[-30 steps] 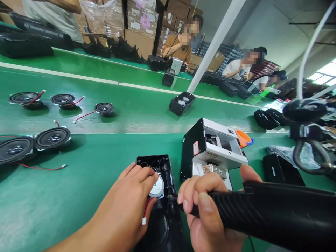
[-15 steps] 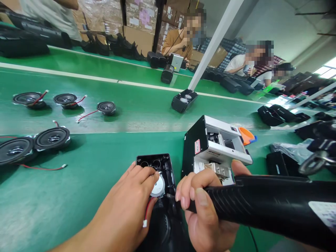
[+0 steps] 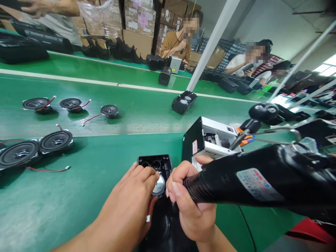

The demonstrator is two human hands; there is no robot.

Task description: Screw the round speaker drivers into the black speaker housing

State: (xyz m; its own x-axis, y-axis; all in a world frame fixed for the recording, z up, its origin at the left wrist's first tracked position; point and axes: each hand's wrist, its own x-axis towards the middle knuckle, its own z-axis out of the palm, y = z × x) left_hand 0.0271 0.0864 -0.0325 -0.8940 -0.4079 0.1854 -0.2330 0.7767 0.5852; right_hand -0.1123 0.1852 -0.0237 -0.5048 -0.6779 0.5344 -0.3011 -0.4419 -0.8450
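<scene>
My right hand [image 3: 187, 197] is wrapped around a black electric screwdriver [image 3: 236, 178], its front end pointing down left at the housing. Its tip is hidden behind my fingers. The open black speaker housing [image 3: 165, 159] lies in front of me. Inside it sits a speaker [image 3: 159, 185], its silver round magnet facing up. My left hand [image 3: 135, 196] grips the left side of the housing, fingers over the edge and against the magnet. A red and black wire [image 3: 149, 210] with a white plug comes out beneath my left hand.
Right of the housing stands a black and white screw feeder [image 3: 193, 140]. Several loose speakers [image 3: 56, 140] with red wires lie at left. Beyond, on the green bench [image 3: 105, 189], another open housing [image 3: 184, 102] rests near a white post [image 3: 212, 45]. Co-workers [image 3: 173, 43] are across the bench.
The screwdriver has swung to a steeper tilt, its rear end raised and its hanging hook now showing. My right hand has shifted slightly left, against the housing. My left hand stays put.
</scene>
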